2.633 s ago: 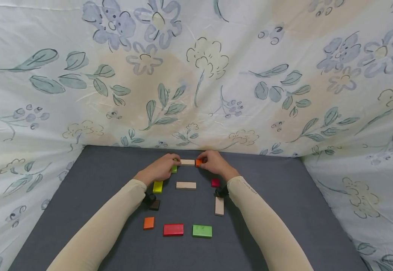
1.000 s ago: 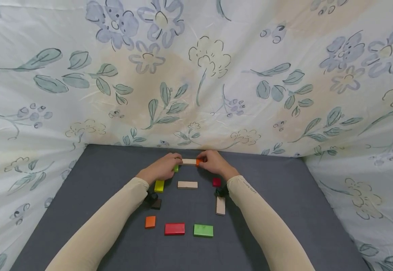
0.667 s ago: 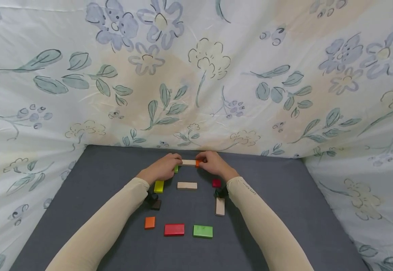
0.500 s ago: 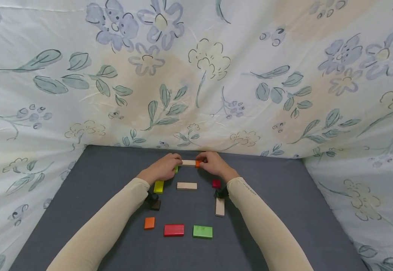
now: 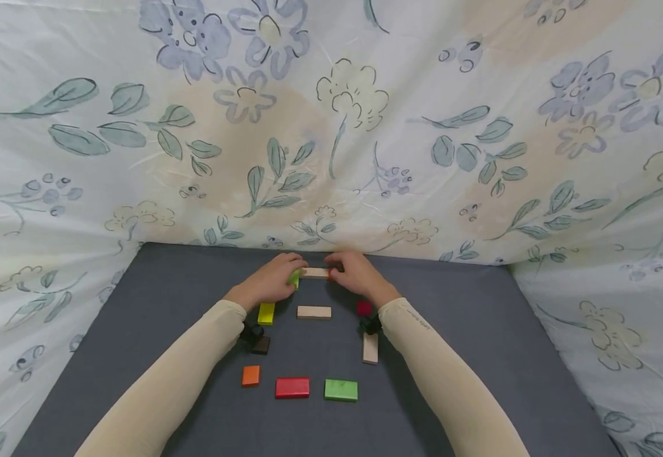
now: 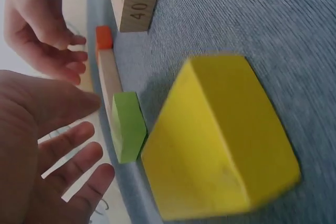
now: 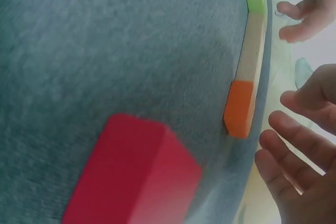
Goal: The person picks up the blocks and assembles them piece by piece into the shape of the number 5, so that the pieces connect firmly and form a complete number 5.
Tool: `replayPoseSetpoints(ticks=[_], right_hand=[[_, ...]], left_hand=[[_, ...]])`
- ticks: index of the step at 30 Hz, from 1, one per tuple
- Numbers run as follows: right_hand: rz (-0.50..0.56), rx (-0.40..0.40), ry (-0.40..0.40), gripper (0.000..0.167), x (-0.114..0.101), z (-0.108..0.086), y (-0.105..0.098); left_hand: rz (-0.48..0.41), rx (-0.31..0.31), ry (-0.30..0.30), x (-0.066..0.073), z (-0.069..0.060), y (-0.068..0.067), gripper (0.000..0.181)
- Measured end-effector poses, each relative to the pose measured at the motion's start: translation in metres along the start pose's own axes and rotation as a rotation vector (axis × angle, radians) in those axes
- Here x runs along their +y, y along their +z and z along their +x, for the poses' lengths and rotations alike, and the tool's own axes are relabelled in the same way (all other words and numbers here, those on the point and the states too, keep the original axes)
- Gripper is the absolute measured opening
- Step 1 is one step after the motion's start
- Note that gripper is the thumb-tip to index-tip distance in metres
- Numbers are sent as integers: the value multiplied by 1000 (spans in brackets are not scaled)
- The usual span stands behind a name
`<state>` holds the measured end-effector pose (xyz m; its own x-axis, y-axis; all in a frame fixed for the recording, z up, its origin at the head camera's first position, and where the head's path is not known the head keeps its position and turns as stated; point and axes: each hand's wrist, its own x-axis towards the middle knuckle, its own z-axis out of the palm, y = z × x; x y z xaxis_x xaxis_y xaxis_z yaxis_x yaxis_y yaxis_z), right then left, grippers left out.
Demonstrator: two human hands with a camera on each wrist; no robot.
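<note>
At the far edge of the grey cloth, a pale wooden block [image 5: 315,273] lies between a light green block [image 6: 128,127] and an orange block [image 7: 240,108]; the three meet end to end. My left hand [image 5: 271,279] is beside the green block, and the left wrist view shows its fingers spread and apart from it. Over at the orange end, my right hand [image 5: 360,276] has loosely bent, parted fingers, with a gap to the block in the right wrist view. In the head view that hand hides most of the orange block.
Nearer lie a second wooden block [image 5: 314,312], a yellow block [image 5: 266,314], a dark brown one [image 5: 261,346], another orange one [image 5: 250,376], a red one [image 5: 292,388], a green one [image 5: 341,390], a lengthwise wooden one [image 5: 370,348] and a crimson one [image 5: 363,308]. Floral cloth [image 5: 342,158] hangs behind.
Both hands have let go of the end blocks and loosened their fingers. Earlier, they held the green and orange blocks against the wooden one, closing the gap at the orange end.
</note>
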<state>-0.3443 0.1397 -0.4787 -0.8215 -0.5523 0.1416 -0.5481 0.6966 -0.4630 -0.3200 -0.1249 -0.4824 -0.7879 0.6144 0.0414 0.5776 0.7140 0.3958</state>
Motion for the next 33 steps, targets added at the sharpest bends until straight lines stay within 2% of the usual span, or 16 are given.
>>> replayPoseSetpoints(ticks=[5,8,15,20,24,33], right_hand=[[-54,-9,-39,34,-6,2,1],[-73,-13,-39,32,-8,2,3],[-100,-42,-70,33,-13,4,7],[-114,-59,-56,32,-16,3,10],[-144,-71,-43,29,-17,2,11],[-152,-97,-33,30,-19,2,11]], left_hand=[[-26,0,-28,-8,-8,-4,61],[-56,-9,-54,-12,-16,-7,67],[-63,-48,-91,-19,-41,-13,80],[-76,-80,-78,-18,-60,-16,80],[-71,-83,-75,-16,-73,-18,80],[-22,-96,-75,-13,-86,-18,74]])
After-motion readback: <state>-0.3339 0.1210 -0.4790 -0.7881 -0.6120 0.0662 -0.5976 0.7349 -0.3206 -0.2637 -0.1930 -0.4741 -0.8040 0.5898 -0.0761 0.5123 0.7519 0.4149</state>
